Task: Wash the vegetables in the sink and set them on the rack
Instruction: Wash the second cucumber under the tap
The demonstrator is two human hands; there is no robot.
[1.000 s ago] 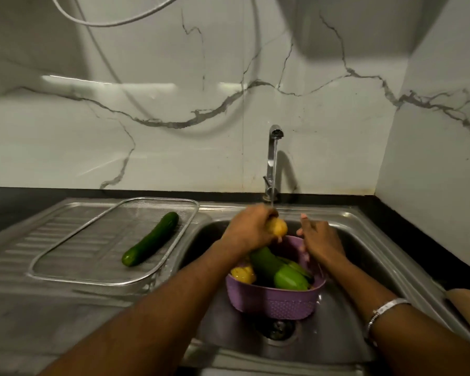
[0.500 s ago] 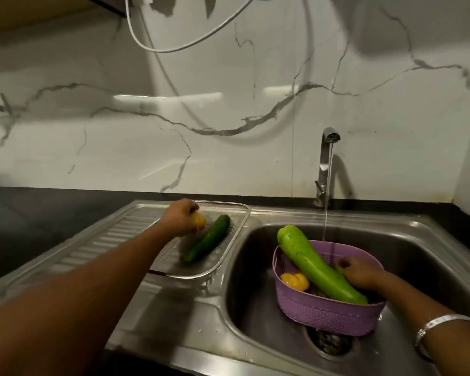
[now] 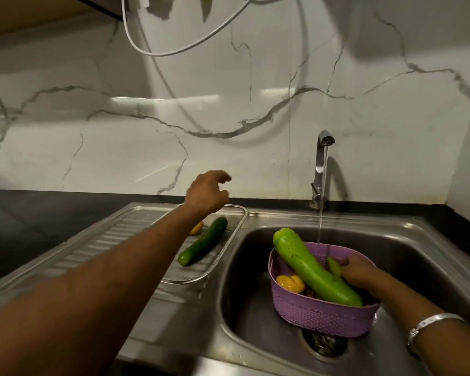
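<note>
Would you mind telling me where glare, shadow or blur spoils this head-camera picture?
Head view: glare streaks the white marble wall; the grey cable casts a curved shadow there; the near left forearm is blurred; wide-angle bending bows the steel sink's rim; dim light overall.

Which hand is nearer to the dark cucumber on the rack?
Left. The left hand hovers just above the far end of the cucumber, empty. The right hand is off to the side in the purple basket in the sink.
</note>
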